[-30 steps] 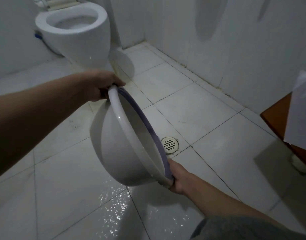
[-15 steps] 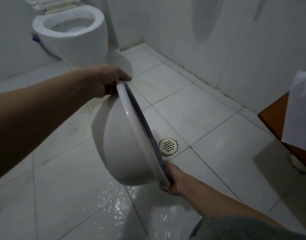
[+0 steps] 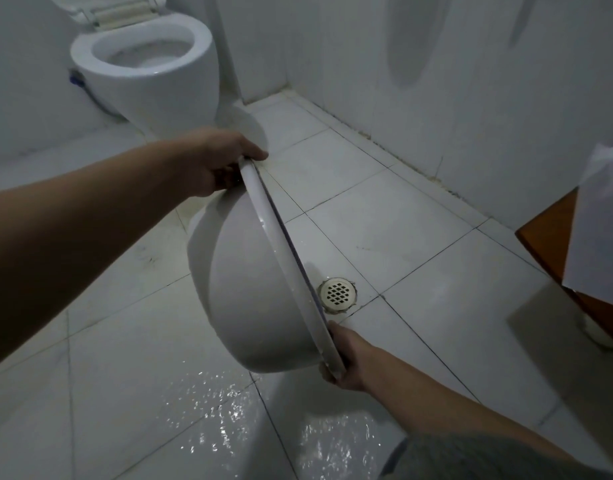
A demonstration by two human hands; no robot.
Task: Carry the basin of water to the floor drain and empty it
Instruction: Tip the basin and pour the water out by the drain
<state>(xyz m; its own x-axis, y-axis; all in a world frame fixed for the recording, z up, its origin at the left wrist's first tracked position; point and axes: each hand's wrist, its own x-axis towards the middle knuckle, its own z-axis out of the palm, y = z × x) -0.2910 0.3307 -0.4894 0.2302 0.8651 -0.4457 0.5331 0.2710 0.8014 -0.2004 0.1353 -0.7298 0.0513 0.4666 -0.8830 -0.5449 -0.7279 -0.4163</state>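
A white basin (image 3: 249,289) with a purple-edged rim hangs above the tiled floor, tipped on its side with its mouth facing right toward the round floor drain (image 3: 338,292). Its inside is hidden; I see only the outer wall and rim. My left hand (image 3: 218,164) grips the far upper rim. My right hand (image 3: 346,358) grips the near lower rim. The drain sits just right of the lower rim, on the floor below it.
A white toilet (image 3: 149,67) with its lid up stands at the back left. White tiled walls run along the back and right. A wooden piece (image 3: 547,240) with white paper (image 3: 606,223) juts in at the right. Water glistens on the near floor (image 3: 229,417).
The basin has tipped further toward the drain, so its inside no longer shows. My view has shifted slightly, and both hands keep their grip on the rim.
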